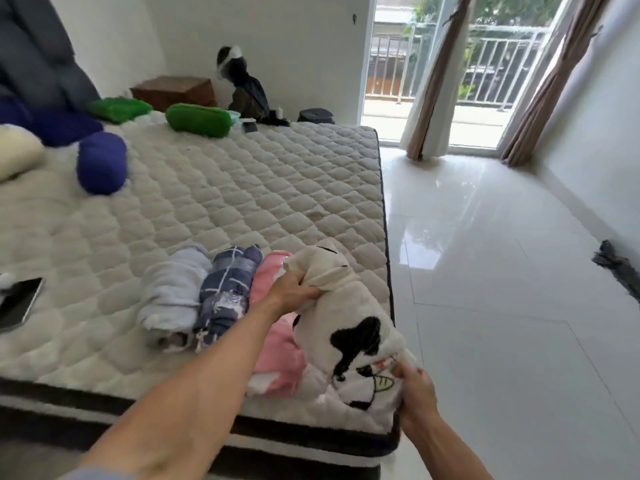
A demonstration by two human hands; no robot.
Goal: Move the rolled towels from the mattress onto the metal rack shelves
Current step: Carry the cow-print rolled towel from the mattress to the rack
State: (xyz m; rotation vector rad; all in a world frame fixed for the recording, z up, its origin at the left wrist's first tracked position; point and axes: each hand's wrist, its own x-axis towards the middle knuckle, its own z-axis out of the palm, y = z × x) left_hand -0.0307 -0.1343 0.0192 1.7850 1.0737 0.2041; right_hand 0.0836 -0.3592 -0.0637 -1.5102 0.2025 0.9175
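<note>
A white rolled towel with black patches (349,327) lies at the near right corner of the quilted mattress (225,202). My left hand (294,289) grips its far end and my right hand (414,389) grips its near end. Beside it to the left lie a pink rolled towel (273,355), a blue checked rolled towel (225,292) and a pale lilac rolled towel (173,292), side by side. Farther back rest a dark blue roll (102,162), two green rolls (199,119) (119,109) and a cream roll (15,150). No metal rack shows in this view.
A phone (17,303) lies at the mattress's left edge. A brown box (173,91) and dark bags (247,95) stand behind the bed. Glossy white floor tiles (485,271) stretch right, toward curtains (436,81) and a balcony door. A dark object (616,268) lies by the right wall.
</note>
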